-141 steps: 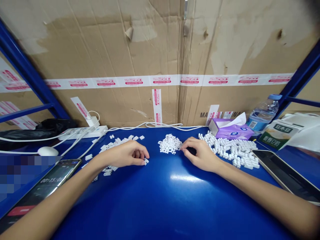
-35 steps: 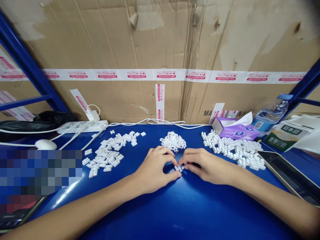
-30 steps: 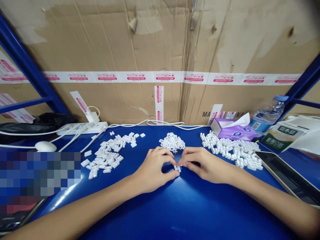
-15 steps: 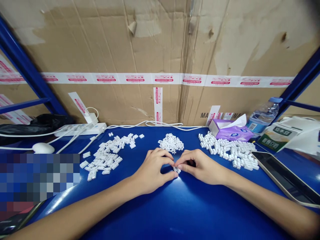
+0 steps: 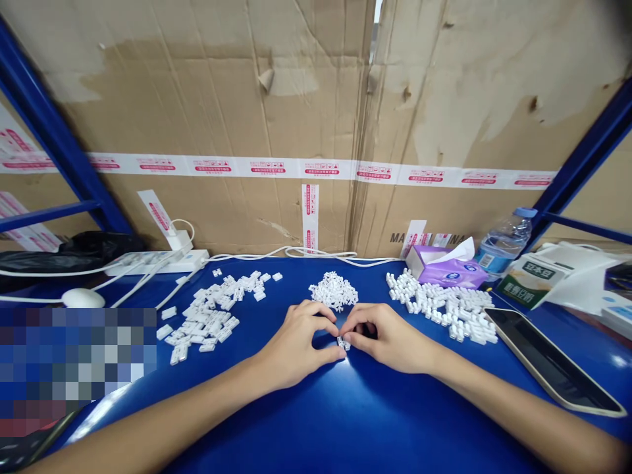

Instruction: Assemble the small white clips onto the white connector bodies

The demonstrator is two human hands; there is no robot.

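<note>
Over the middle of the blue table, my left hand (image 5: pixel 303 341) pinches a small white plastic piece (image 5: pixel 342 343) between thumb and fingers. My right hand (image 5: pixel 388 337) meets it from the other side, thumb and index finger closed together at the piece's upper edge; fingertips hide whatever else they hold. Just beyond the hands is a pile of tiny white plastic parts (image 5: pixel 334 291). Flat rectangular white pieces (image 5: pixel 210 319) are spread to the left of my left hand. A heap of chunkier white pieces (image 5: pixel 444 306) lies to the right.
A smartphone (image 5: pixel 553 362) lies on the blue table (image 5: pixel 316 421) at right. Behind it stand a purple tissue pack (image 5: pixel 447 271), a water bottle (image 5: pixel 506 242) and a carton (image 5: pixel 530 280). A power strip (image 5: pixel 158 261) with white cables sits back left, before a cardboard wall (image 5: pixel 237 118).
The view has shifted a little, so the scene sits slightly lower and the right side moves leftward. Both hands stay together at the small white piece, with only slight finger movement.
</note>
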